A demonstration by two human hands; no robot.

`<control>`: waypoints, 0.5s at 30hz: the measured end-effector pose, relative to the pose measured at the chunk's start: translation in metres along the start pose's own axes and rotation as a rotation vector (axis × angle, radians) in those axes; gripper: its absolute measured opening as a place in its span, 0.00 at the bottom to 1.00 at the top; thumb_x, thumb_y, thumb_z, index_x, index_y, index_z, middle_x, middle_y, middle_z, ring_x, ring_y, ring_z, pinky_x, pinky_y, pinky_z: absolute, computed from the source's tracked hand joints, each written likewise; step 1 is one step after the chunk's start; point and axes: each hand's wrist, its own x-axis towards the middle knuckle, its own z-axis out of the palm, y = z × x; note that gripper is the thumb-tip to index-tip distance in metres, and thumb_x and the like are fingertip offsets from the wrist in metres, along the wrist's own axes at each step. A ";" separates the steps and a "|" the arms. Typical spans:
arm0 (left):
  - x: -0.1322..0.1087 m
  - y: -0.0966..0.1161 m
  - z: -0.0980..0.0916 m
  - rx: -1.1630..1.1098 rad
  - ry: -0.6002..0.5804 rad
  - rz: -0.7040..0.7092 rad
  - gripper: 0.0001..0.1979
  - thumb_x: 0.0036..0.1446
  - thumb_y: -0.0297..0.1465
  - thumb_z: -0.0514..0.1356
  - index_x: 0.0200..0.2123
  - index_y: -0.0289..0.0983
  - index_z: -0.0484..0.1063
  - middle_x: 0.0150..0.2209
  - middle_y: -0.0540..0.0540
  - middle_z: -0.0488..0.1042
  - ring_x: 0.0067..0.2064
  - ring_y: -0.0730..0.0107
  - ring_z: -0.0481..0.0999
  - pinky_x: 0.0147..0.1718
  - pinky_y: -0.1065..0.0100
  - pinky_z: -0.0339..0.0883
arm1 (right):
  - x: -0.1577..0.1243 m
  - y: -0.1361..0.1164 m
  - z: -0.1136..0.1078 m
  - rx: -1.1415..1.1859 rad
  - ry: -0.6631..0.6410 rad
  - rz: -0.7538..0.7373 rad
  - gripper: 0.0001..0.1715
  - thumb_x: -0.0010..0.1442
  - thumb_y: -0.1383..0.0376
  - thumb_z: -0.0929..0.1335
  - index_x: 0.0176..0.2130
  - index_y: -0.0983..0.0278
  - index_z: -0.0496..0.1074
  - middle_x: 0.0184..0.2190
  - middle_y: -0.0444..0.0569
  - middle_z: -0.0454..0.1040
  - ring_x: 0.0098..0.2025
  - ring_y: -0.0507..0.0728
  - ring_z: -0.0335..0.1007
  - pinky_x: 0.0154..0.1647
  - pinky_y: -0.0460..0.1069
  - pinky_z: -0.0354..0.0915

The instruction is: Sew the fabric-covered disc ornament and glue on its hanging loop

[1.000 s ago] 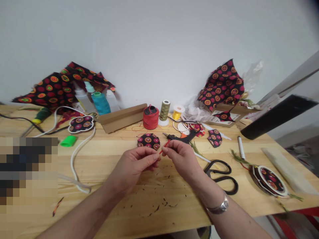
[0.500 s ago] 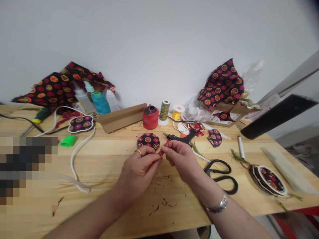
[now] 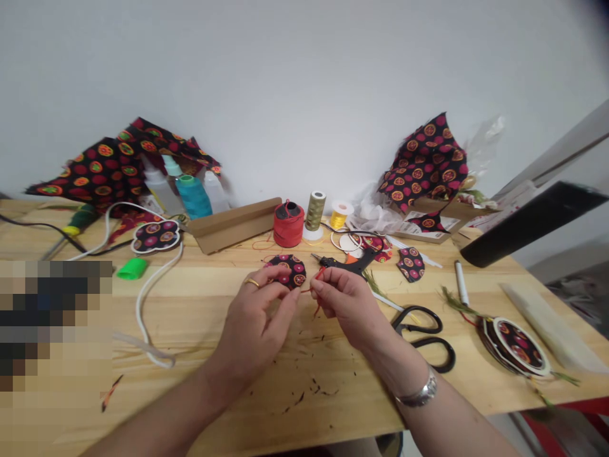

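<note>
A thin red cord (image 3: 317,310) is pinched between thumb and forefinger of my right hand (image 3: 346,303), a short piece showing above the fingertips and a loose end hanging below. A strand runs left from it to my left hand (image 3: 259,324), whose thumb and forefinger meet at its end. The left fingers reach partly over a round patch of dark patterned fabric (image 3: 294,270) on the table. Just behind my right hand lies a black glue gun (image 3: 349,263). Black-handled scissors (image 3: 442,349) rest beside my right forearm, their blades partly hidden.
A red cord spool (image 3: 288,228), olive thread (image 3: 315,212) and yellow thread (image 3: 339,219) stand along the back. A cardboard tray (image 3: 238,228) is left of them. A fabric-covered round piece (image 3: 518,346) lies right; a white cord (image 3: 143,311) curves on the left.
My left hand has moved slightly left, its fingers spreading over the fabric patch. More of the red cord shows between the hands and below the right fingertips.
</note>
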 end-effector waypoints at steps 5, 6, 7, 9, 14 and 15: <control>0.000 0.000 0.002 -0.300 0.012 -0.152 0.10 0.57 0.31 0.53 0.41 0.37 0.69 0.52 0.43 0.67 0.54 0.62 0.64 0.54 0.62 0.56 | 0.000 0.000 0.002 -0.135 -0.020 -0.025 0.09 0.50 0.63 0.67 0.23 0.65 0.66 0.18 0.40 0.64 0.18 0.45 0.51 0.18 0.43 0.48; 0.000 0.001 0.002 -0.380 -0.035 -0.199 0.12 0.57 0.31 0.53 0.45 0.37 0.68 0.52 0.43 0.68 0.54 0.63 0.65 0.53 0.63 0.58 | 0.000 0.000 0.002 -0.160 -0.019 -0.032 0.09 0.50 0.63 0.67 0.23 0.65 0.66 0.18 0.39 0.64 0.18 0.46 0.51 0.19 0.43 0.49; -0.001 0.002 0.002 -0.452 -0.088 -0.254 0.14 0.57 0.32 0.53 0.47 0.37 0.66 0.51 0.43 0.69 0.53 0.63 0.67 0.51 0.64 0.60 | 0.000 0.001 0.002 -0.179 -0.021 -0.037 0.09 0.50 0.64 0.67 0.23 0.65 0.66 0.19 0.39 0.64 0.19 0.46 0.51 0.19 0.43 0.49; -0.002 0.004 0.002 -0.552 -0.195 -0.365 0.18 0.56 0.34 0.54 0.50 0.36 0.64 0.46 0.42 0.73 0.47 0.64 0.72 0.46 0.65 0.64 | 0.001 0.001 0.003 -0.198 -0.025 -0.042 0.08 0.50 0.64 0.67 0.24 0.65 0.66 0.19 0.39 0.64 0.19 0.46 0.52 0.20 0.43 0.49; 0.002 0.005 0.000 -0.507 -0.278 -0.503 0.18 0.53 0.34 0.58 0.47 0.36 0.69 0.26 0.50 0.75 0.28 0.70 0.71 0.27 0.71 0.64 | 0.001 0.003 0.003 -0.228 -0.016 -0.069 0.07 0.49 0.64 0.67 0.23 0.65 0.66 0.18 0.38 0.61 0.20 0.47 0.52 0.22 0.44 0.51; 0.004 0.005 0.000 -0.477 -0.259 -0.513 0.16 0.52 0.33 0.58 0.45 0.37 0.72 0.26 0.51 0.75 0.26 0.71 0.70 0.26 0.71 0.62 | 0.001 0.004 0.003 -0.230 -0.018 -0.074 0.07 0.49 0.64 0.67 0.24 0.65 0.66 0.18 0.39 0.62 0.21 0.47 0.52 0.22 0.44 0.51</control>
